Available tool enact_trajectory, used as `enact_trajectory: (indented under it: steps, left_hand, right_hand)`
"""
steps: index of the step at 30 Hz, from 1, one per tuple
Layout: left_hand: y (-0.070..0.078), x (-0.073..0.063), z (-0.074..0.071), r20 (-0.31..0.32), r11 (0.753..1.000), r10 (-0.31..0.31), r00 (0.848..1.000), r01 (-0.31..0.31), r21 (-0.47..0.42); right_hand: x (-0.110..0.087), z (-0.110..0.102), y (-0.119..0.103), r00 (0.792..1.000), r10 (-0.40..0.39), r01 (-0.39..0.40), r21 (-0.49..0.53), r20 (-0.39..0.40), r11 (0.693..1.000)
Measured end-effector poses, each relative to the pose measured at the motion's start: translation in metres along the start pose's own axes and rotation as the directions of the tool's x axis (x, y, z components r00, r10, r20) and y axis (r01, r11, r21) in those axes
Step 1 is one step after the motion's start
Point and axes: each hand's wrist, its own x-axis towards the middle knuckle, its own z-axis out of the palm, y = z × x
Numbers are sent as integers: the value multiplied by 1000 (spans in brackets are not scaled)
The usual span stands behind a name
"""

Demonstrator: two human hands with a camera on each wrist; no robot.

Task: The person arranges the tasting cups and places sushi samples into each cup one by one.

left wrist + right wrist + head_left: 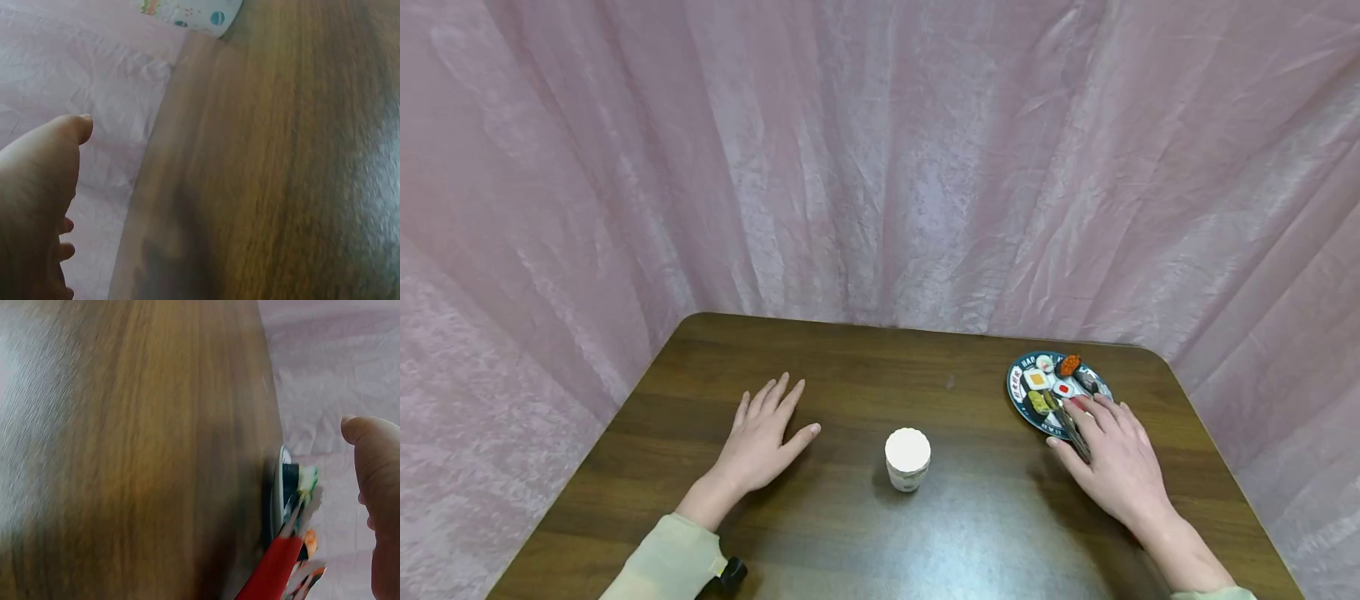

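Note:
My left hand [758, 446] is spread palm down over the left side of the table, holding nothing. In the left wrist view its thumb [59, 134] points away from the other fingers. To its right stands a white cup [907, 477] with a printed side. My right hand [1116, 467] hovers over the near right edge of a round dark plate [1016, 388], fingers extended and spread. Several sushi pieces [1037, 379] lie on that plate. Below the fingers is a slim tong-like tool [1076, 432], whose red part [275, 565] shows in the right wrist view.
The brown wooden table [850, 358] has rounded far corners. Pink curtains [880, 167] hang behind it and along both sides. A black band [732, 573] is at my left sleeve [670, 558].

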Motion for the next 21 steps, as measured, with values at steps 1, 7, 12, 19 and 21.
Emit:
enact_trajectory:
  steps: [1, 7, 12, 19, 21]
  left_hand:
    - [1, 0, -1, -3, 1000, 7, 1000, -7, -17]
    - [10, 2, -6, -29, 990, 65, 997, -68, -126]
    - [21, 2, -12, -47, 973, 102, 994, -109, -202]
    - [39, 2, -16, -67, 954, 128, 989, -142, -266]
    - [43, 2, -16, -62, 947, 135, 989, -148, -286]
  right_hand:
    - [2, 0, -2, 1000, -7, 7, 16, -7, 1000]
    - [11, -2, -21, 1000, -21, 21, 100, 2, 995]
    - [18, 3, -38, 997, -51, 39, 188, 58, 981]
    - [24, 15, -62, 967, -90, 15, 298, 239, 955]
    - [26, 20, -69, 955, -98, 3, 321, 281, 947]
